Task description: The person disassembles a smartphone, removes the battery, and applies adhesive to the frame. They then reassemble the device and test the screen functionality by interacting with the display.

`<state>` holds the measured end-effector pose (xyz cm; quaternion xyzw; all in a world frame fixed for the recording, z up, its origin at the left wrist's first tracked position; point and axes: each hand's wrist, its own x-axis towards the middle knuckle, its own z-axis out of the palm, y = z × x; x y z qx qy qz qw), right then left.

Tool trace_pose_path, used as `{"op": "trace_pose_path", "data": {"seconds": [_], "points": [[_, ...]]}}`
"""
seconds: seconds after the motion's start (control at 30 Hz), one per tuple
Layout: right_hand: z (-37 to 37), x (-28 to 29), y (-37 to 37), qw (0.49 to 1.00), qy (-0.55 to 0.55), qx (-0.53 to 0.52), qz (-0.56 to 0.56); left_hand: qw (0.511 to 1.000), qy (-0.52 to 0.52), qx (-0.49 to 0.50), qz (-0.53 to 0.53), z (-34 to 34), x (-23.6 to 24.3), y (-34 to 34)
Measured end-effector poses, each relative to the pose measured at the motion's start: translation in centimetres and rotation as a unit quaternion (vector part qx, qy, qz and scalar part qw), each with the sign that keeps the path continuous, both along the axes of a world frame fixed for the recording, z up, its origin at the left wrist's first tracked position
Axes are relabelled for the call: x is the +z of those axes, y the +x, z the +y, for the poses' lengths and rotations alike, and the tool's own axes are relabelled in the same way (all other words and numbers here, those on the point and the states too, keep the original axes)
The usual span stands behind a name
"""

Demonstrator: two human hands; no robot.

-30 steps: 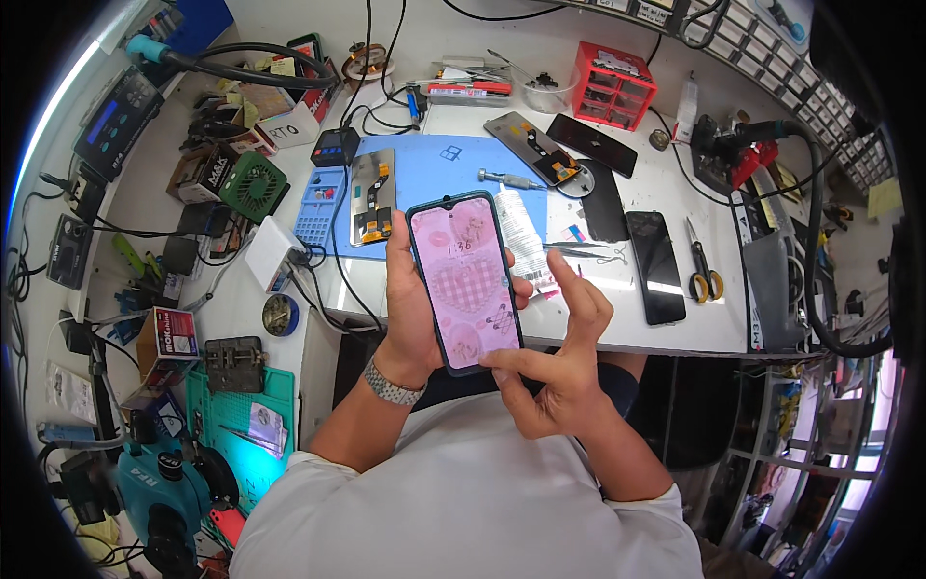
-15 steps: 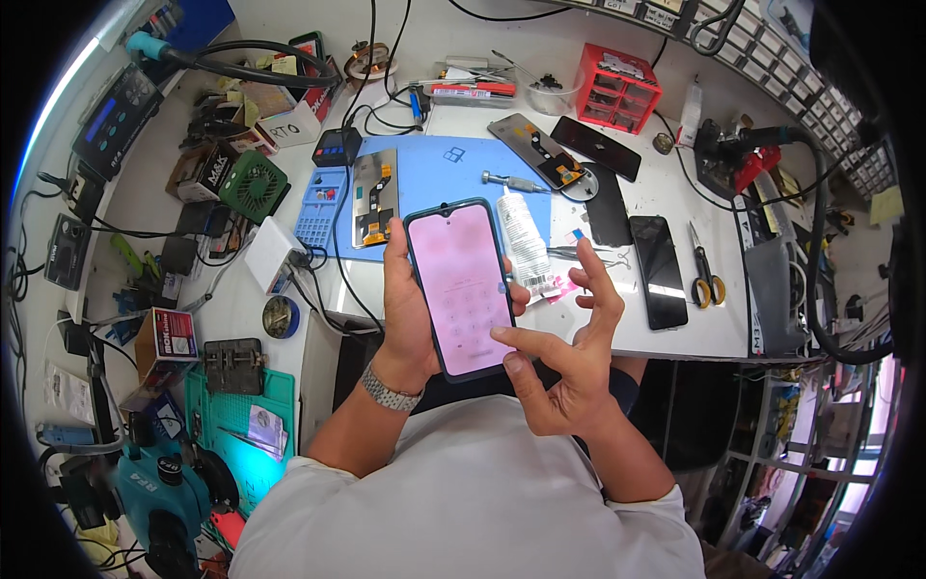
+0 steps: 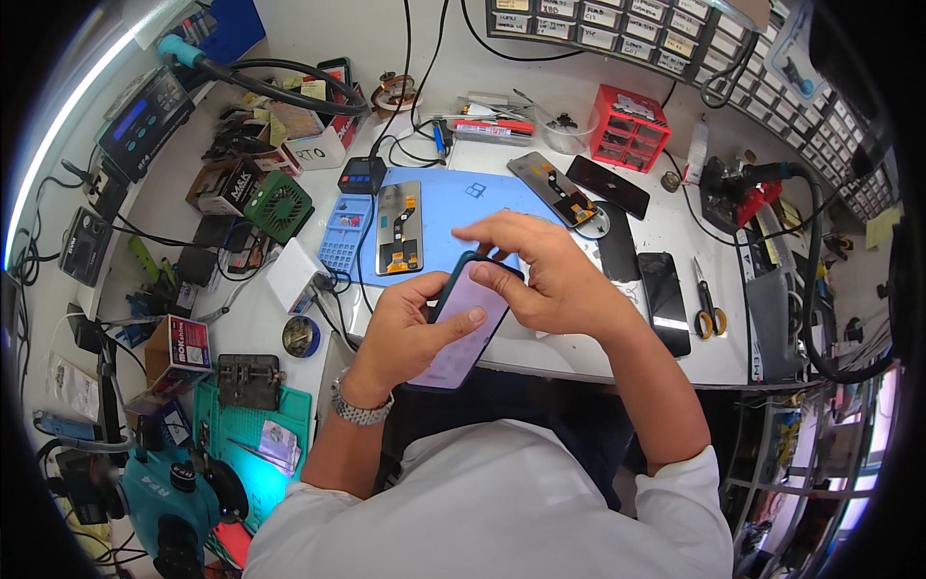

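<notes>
Tilted in front of me is a smartphone (image 3: 461, 352) with a lit pinkish screen and a dark teal edge. My left hand (image 3: 397, 333) is closed around its left side, the thumb lying across the screen. At the phone's upper end is my right hand (image 3: 555, 275), its thumb on the top of the screen and its fingers bent over the top edge. Past my hands, a loose phone display (image 3: 399, 232) with an orange flex cable lies on the blue mat (image 3: 449, 227). My right hand hides part of the mat and the things behind it.
To the right lie a dark phone (image 3: 664, 304), scissors (image 3: 711, 314) and another black phone (image 3: 608, 186). A second loose display (image 3: 552, 188) sits near the red drawer box (image 3: 629, 125). On the left are a green fan (image 3: 279, 206), cables and a teal microscope (image 3: 178, 502).
My right hand has moved from the lower screen up to the phone's top end. The phone has tilted over to the right, and my left thumb now lies across its screen.
</notes>
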<state>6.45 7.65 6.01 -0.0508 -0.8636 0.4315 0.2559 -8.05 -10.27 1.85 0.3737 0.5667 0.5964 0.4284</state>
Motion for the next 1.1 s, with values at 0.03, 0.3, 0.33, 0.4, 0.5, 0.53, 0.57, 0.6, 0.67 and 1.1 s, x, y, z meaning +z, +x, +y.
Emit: {"op": "trace_pose_path", "data": {"seconds": [0.03, 0.3, 0.33, 0.4, 0.5, 0.53, 0.57, 0.6, 0.67, 1.1], "points": [[0.0, 0.3, -0.2, 0.998, -0.009, 0.036, -0.059, 0.997, -0.012, -0.016, 0.071, -0.1, 0.6, -0.4], [0.4, -0.7, 0.4, 0.989, 0.121, 0.022, 0.084, 0.847, 0.007, 0.097, 0.522, 0.6, 3.4, -1.9], [0.4, -0.7, 0.7, 0.988, 0.142, 0.02, 0.055, 0.844, 0.007, 0.086, 0.53, 0.9, 3.2, -2.0], [0.7, -0.3, 1.0, 0.983, 0.184, 0.022, 0.002, 0.833, 0.006, 0.069, 0.549, 1.4, 3.4, -2.1], [1.3, -0.4, 0.9, 0.977, 0.21, 0.008, -0.042, 0.841, -0.017, 0.059, 0.537, 2.5, 2.7, -1.9], [1.4, -0.5, 0.8, 0.978, 0.203, 0.008, -0.051, 0.841, -0.024, 0.053, 0.538, 2.8, 2.6, -1.8], [1.7, -0.7, 0.7, 0.979, 0.196, 0.007, -0.061, 0.842, -0.03, 0.048, 0.537, 3.0, 2.5, -1.7], [1.9, -1.0, 0.7, 0.979, 0.19, 0.006, -0.072, 0.842, -0.036, 0.042, 0.537, 3.3, 2.4, -1.7], [2.2, -1.4, 0.6, 0.981, 0.182, 0.009, -0.064, 0.826, -0.027, 0.032, 0.562, 3.7, 1.8, -2.2], [3.7, -3.8, -1.3, 0.967, 0.244, -0.01, -0.067, 0.781, 0.056, 0.029, 0.621, 6.7, -0.9, -4.3]]}}
